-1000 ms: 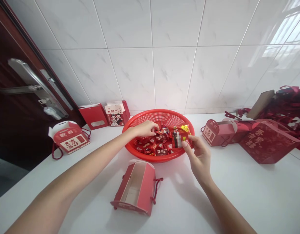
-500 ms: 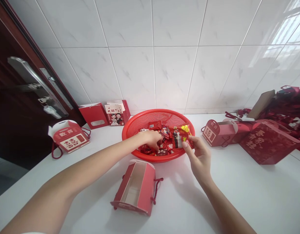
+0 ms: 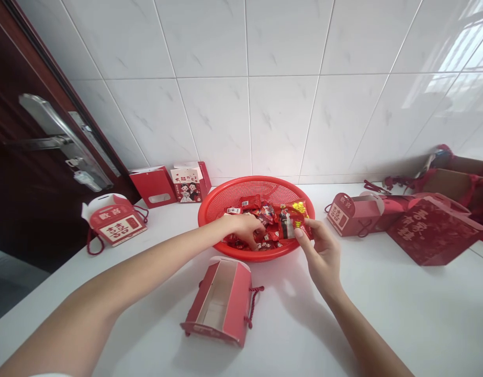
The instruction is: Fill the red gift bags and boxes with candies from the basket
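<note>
A red plastic basket (image 3: 221,188) holds a heap of red wrapped candies (image 3: 267,212). My left hand (image 3: 246,228) reaches down among them, thumb and fingers spread apart; its fingertips are partly hidden by the candies. At the basket's right side, my right hand (image 3: 323,250) pinches a red and gold candy packet (image 3: 292,217) printed with a couple, with a smaller red wrapper against it under the thumb. In front of the basket lies an open red gift box (image 3: 220,301) with an empty inside and a twisted cord handle.
On the left stand a closed double-happiness box (image 3: 118,222), a red box with a window (image 3: 154,187) and a cartoon-couple box (image 3: 189,186). More red boxes (image 3: 354,214) and a large dark red bag (image 3: 433,230) stand right. A tiled wall (image 3: 276,125) backs the white table (image 3: 406,314).
My left hand has shifted slightly among the candies, and its thumb and fingers are farther apart. My right hand keeps its pinch on the packet. The view has turned slightly.
</note>
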A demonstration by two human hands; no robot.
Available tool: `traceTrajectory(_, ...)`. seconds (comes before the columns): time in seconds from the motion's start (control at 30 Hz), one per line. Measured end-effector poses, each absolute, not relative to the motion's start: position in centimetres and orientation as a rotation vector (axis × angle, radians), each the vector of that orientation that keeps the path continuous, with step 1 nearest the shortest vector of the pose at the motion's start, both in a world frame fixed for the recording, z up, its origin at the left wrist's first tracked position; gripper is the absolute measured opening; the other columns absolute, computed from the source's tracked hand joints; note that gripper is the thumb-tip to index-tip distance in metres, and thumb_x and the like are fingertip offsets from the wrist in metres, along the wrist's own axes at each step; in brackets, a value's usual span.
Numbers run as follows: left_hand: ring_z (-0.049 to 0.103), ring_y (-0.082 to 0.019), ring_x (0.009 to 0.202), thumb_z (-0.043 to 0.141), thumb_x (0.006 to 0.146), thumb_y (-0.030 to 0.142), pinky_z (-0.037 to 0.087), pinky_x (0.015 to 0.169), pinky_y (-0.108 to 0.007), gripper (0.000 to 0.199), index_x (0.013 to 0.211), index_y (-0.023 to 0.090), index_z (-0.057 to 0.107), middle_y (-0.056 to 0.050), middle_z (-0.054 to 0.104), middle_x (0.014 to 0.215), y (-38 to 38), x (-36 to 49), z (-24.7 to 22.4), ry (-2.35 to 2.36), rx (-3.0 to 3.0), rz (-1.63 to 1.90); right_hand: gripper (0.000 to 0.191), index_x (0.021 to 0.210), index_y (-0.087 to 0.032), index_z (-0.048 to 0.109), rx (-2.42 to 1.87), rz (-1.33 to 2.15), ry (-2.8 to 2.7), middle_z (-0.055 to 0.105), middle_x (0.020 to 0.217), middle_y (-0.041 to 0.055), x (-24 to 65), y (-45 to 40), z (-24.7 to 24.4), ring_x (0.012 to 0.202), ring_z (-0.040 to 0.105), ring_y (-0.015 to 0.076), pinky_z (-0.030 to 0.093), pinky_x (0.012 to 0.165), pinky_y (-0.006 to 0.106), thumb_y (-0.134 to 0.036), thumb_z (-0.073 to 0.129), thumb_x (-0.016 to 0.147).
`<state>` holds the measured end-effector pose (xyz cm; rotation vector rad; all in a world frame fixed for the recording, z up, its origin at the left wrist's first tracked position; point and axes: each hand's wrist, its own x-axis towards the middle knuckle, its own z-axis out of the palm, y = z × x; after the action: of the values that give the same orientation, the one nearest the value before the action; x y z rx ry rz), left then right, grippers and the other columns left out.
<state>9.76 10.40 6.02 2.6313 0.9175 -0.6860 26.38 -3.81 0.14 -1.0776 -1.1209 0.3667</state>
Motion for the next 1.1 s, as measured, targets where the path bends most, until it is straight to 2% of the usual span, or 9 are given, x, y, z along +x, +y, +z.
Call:
traceTrajectory(0.13,0.07,-0.026,0.093,0.065,0.087,0.029,0.05,0.076,-0.032,0.025,0.11,0.025,0.075,-0.008,0.075,0.106,10.7,10.0,5.5,0.993,2.729,-0.601,0.018,0.098,-0.022,0.071,-1.074,0.369,-1.132,0.069,0.087,0.0018,26.4,-3.8,0.1,0.075,0.06,0.0163,0.051,0.069,0.03,-0.037,0.073,0.088)
traceTrajectory(0.23,0.07,-0.025,0.094,0.058,0.091,0.023,0.05,0.079,-0.032,0.026,0.109,0.027,0.076,-0.007,0.075,0.108,11.0,9.9,5.5,1.032,2.752,-0.563,0.019,0.098,-0.022,0.07,-1.079,0.371,-1.133,0.069,0.087,0.002,26.4,-3.9,0.0,0.075,0.06,0.0166,0.052,0.07,0.03,-0.038,0.073,0.088)
traceTrajectory(0.37,0.068,-0.026,0.098,0.065,0.083,0.025,0.051,0.077,-0.031,0.031,0.111,0.028,0.077,-0.007,0.071,0.115,10.6,9.6,5.9,0.998,2.76,-0.558,0.021,0.099,-0.022,0.07,-1.087,0.378,-1.119,0.07,0.088,0.0031,26.5,-4.0,0.0,0.075,0.061,0.0175,0.053,0.07,0.032,-0.039,0.073,0.087)
traceTrajectory(0.47,0.066,-0.03,0.1,0.075,0.073,0.034,0.052,0.076,-0.033,0.049,0.122,0.029,0.074,-0.01,0.066,0.122,10.1,9.5,6.1,0.967,2.745,-0.562,0.022,0.1,-0.022,0.07,-1.088,0.387,-1.117,0.07,0.088,0.0038,26.4,-4.0,0.1,0.076,0.062,0.0184,0.053,0.071,0.033,-0.039,0.073,0.087)
traceTrajectory(0.57,0.065,-0.03,0.102,0.076,0.072,0.036,0.051,0.078,-0.033,0.052,0.124,0.028,0.074,-0.011,0.064,0.124,9.8,9.6,6.5,0.947,2.718,-0.542,0.022,0.099,-0.021,0.07,-1.091,0.383,-1.113,0.071,0.087,0.0042,26.4,-3.9,0.3,0.075,0.062,0.0191,0.054,0.07,0.034,-0.04,0.072,0.087)
traceTrajectory(0.67,0.065,-0.028,0.099,0.073,0.076,0.04,0.05,0.075,-0.031,0.039,0.111,0.024,0.077,-0.009,0.069,0.117,9.8,9.5,6.9,0.947,2.671,-0.514,0.021,0.098,-0.022,0.07,-1.088,0.382,-1.111,0.071,0.087,0.004,26.4,-3.9,0.4,0.075,0.062,0.019,0.053,0.069,0.034,-0.04,0.073,0.087)
traceTrajectory(0.8,0.066,-0.021,0.076,0.076,0.073,0.043,0.047,0.06,-0.027,0.032,0.097,0.022,0.081,-0.005,0.075,0.09,9.9,9.2,7.3,0.947,2.502,-0.657,0.021,0.098,-0.022,0.071,-1.085,0.389,-1.106,0.071,0.087,0.0034,26.4,-4.0,0.3,0.074,0.062,0.0187,0.053,0.07,0.033,-0.04,0.073,0.087)
traceTrajectory(0.9,0.065,-0.018,0.071,0.075,0.074,0.038,0.047,0.057,-0.024,0.031,0.099,0.022,0.081,-0.003,0.077,0.09,10.1,8.9,7.3,0.931,2.386,-0.743,0.021,0.098,-0.022,0.07,-1.086,0.383,-1.109,0.071,0.086,0.0031,26.4,-4.1,0.3,0.074,0.062,0.0184,0.053,0.069,0.033,-0.04,0.073,0.087)
traceTrajectory(1.1,0.063,-0.017,0.067,0.078,0.066,0.03,0.048,0.054,-0.023,0.046,0.112,0.026,0.08,-0.002,0.076,0.09,10.7,8.7,7.3,0.851,2.256,-0.829,0.025,0.098,-0.021,0.07,-1.105,0.389,-1.104,0.071,0.087,0.004,26.4,-4.0,0.3,0.074,0.062,0.0189,0.053,0.069,0.034,-0.043,0.073,0.087)
